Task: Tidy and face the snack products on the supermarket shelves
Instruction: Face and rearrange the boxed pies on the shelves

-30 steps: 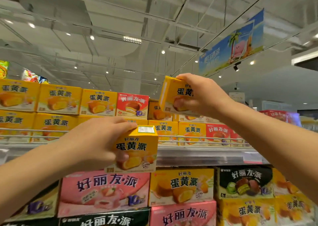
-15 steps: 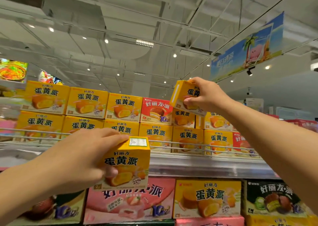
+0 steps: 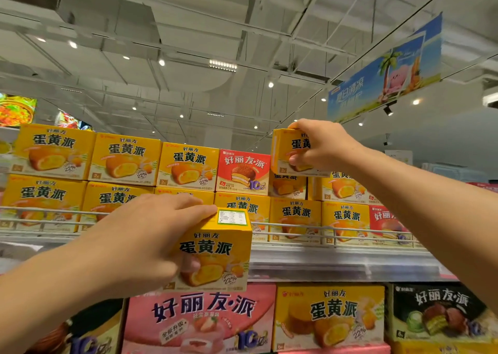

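Note:
My left hand (image 3: 140,240) grips a small yellow egg-yolk pie box (image 3: 215,251) in front of the top shelf rail, its front facing me and a white label on its top. My right hand (image 3: 320,146) holds a second small yellow box (image 3: 283,149) up high, resting on the upper row of yellow boxes at the right of the stack. Rows of yellow pie boxes (image 3: 126,159) fill the top shelf two high. One red chocolate pie box (image 3: 244,172) stands among them.
A wire rail (image 3: 296,235) runs along the top shelf's front edge. Below it sit large pink (image 3: 199,318), yellow (image 3: 328,316) and black (image 3: 439,313) pie cartons. Another red box (image 3: 388,224) stands at the right of the lower row. A blue banner (image 3: 385,76) hangs overhead.
The view has swung left and down a little. My right hand has carried its yellow box rightward onto the top row. My left hand still holds its box at the rail.

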A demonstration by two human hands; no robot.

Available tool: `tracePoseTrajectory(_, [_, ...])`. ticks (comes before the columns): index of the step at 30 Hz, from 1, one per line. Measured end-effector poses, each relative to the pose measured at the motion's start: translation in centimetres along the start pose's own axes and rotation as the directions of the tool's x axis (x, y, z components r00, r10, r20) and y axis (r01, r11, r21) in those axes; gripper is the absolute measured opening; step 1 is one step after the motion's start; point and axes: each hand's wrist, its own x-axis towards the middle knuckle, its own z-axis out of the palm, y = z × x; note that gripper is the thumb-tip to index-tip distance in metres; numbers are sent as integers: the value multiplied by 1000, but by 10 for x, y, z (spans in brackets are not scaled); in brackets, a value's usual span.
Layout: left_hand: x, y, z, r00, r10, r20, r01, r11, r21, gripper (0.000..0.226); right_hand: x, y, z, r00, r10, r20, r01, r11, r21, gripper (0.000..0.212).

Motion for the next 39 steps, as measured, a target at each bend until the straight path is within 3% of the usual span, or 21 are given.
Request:
tracePoseTrajectory(6, [1,-4,4,1000,4,-3,-4,1000,-12,84,10,3,3,1000,9,19,-10,999,30,65])
tracePoseTrajectory(17, [6,-9,1,1000,1,-5,-1,1000,-28,83,16,13,47,955,72,286,-81,997,20,63])
tracePoseTrajectory(24, [6,-10,-1,1000,-17,10,18,1000,-24,83,24,15,48,933,91,348,-115,992,51,59])
tracePoseTrajectory(27, [5,-9,-2,1000,-26,13,27,999,-24,83,26,8,44,960,32,279,-61,994,95,73])
tracePoseTrajectory(30, [3,-9,-3,999,-28,20,28,999,-22,83,30,-14,46,982,-59,180,27,984,176,70])
tracePoseTrajectory(33, [-2,-12,-4,999,-36,35,37,999,-11,84,36,-39,54,964,-104,246,94,994,52,82])
tracePoseTrajectory(36, [-8,-17,-6,998,-43,41,44,999,-9,84,39,-52,62,961,-164,223,199,969,-146,77])
tracePoseTrajectory(39, [-16,-22,-12,997,-67,32,68,997,-44,83,42,-53,62,981,-140,134,154,983,-99,74])
